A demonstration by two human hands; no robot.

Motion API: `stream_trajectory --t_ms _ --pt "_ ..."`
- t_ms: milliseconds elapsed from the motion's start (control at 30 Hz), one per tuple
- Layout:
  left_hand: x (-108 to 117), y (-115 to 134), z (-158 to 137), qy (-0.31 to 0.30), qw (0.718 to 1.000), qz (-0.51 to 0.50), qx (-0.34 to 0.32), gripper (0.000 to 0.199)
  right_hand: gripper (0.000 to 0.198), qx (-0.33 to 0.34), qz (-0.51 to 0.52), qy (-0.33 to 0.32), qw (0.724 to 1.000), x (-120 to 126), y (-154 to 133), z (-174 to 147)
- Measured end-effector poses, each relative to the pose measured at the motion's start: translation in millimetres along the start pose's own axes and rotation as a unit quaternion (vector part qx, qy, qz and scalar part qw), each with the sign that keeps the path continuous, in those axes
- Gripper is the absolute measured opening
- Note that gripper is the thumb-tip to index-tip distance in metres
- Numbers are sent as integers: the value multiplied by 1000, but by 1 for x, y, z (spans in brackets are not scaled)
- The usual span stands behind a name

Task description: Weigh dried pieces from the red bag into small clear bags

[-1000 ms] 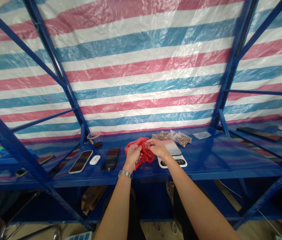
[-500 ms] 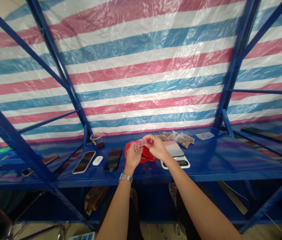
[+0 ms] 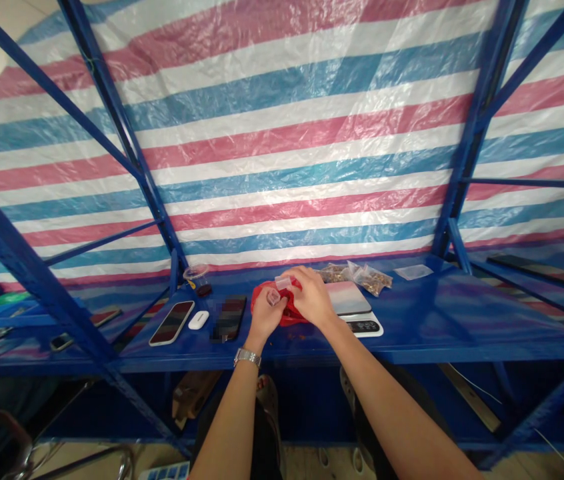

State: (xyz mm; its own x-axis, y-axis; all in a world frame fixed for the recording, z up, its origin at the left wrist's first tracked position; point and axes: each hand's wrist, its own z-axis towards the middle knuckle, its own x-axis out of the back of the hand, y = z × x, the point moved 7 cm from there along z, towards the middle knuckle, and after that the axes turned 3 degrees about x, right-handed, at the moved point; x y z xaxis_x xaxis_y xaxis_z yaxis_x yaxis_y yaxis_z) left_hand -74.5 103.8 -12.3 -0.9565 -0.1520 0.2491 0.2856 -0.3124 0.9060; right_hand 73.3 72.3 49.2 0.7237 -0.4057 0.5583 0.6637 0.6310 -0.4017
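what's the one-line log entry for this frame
left hand: pinches small clear bag | right hand: on same bag | under hands: red bag | beside: scale | surface: blue shelf

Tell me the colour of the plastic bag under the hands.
Red: the plastic bag shows best in the head view, between the hands on the blue shelf.

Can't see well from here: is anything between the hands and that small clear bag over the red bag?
Nothing visible. The left hand and right hand both already pinch the small clear bag, held just above the red bag on the blue shelf. The scale sits clear to the right.
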Motion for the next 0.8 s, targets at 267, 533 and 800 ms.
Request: stream_trajectory --t_ms 267,533,800 --pt "57 13 -17 96 986 116 76 12 36 -60 -50 -168 983 -27 19 -14" --pt "32 -11 -37 -30 977 136 159 16 36 -47 -23 -280 959 -50 13 -26" --pt "17 -27 -23 4 981 133 143 26 37 -63 -9 -286 956 -55 16 -28"
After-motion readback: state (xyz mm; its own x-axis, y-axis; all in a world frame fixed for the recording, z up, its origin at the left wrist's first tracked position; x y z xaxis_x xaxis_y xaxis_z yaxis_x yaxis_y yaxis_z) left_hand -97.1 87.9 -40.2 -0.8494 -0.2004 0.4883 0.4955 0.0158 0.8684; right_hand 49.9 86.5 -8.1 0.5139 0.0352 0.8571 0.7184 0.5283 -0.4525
